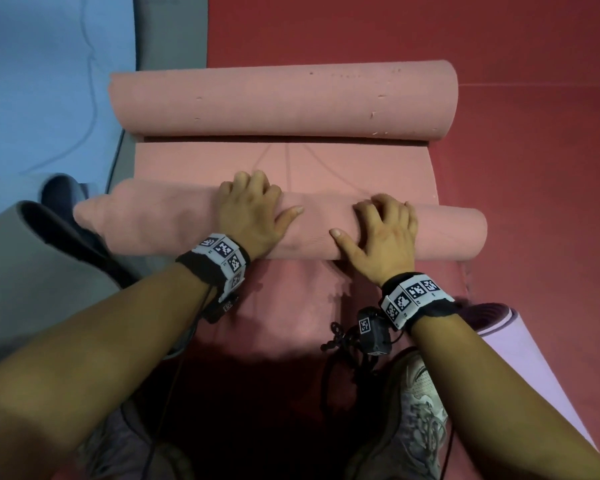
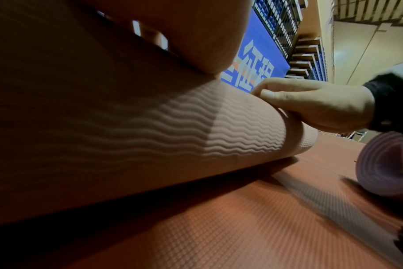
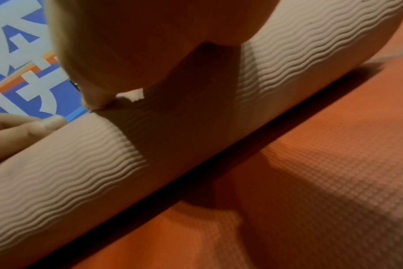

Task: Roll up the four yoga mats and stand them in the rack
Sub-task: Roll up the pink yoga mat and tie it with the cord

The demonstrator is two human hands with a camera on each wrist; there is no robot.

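Pink mat [image 1: 284, 161] lay on the red floor [image 1: 534, 168], its near roll [image 1: 326, 233] running left to right. Left hand [image 1: 253, 216] and right hand [image 1: 381, 233], fingers curled, gripped the roll top; unrolled stretch lay beyond them.

I was looking at a sports hall: red padded floor [image 1: 499, 46], tiered seating [image 2: 308, 61], a big blue banner [image 2: 255, 60].

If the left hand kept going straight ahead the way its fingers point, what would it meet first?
Probably the flat stretch of the pink mat just past the near roll the left hand presses, then the curled far end.
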